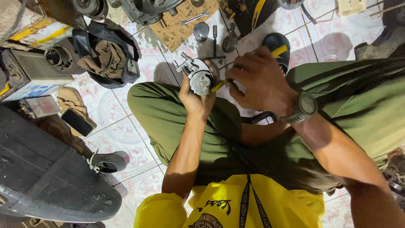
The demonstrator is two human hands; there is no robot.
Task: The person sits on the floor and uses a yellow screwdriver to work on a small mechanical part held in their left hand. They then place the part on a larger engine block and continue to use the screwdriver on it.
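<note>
The person is squatting low over the floor, and the left hand [195, 99] is cupping a small metal engine part [197, 76], a carburettor by the look of it, fingers wrapped closed round its lower body so the pale round face is turned up. The part is sitting right at those fingertips, raised above the knee in green trousers [168, 114]. The right hand [257, 80], with a watch [304, 106] on the wrist, is pinching a yellow-handled tool [249, 69], probably a screwdriver; its fingers are closed tight on the shaft, and the tip is pointing into the side of the part, just beside the left thumb. Whether the tip is seated in a screw I cannot tell from here.

To my eye, the work calls for keeping the tool square to whatever it is engaging and the left grip firm, so the part is not twisting away and the tip is not slipping towards the thumb.

Beyond the fingers, on the patterned tiled floor [122, 135], a spanner [195, 17] is lying on a stained board [175, 31], with a few round metal pieces [201, 31] near it. Off to the left-hand side a dark bag holding a brown rag [107, 57] is lying open, and nearer me a dark phone [76, 122] is resting on the tiles beside a large black panel [46, 177]. It is a cluttered workshop floor.
</note>
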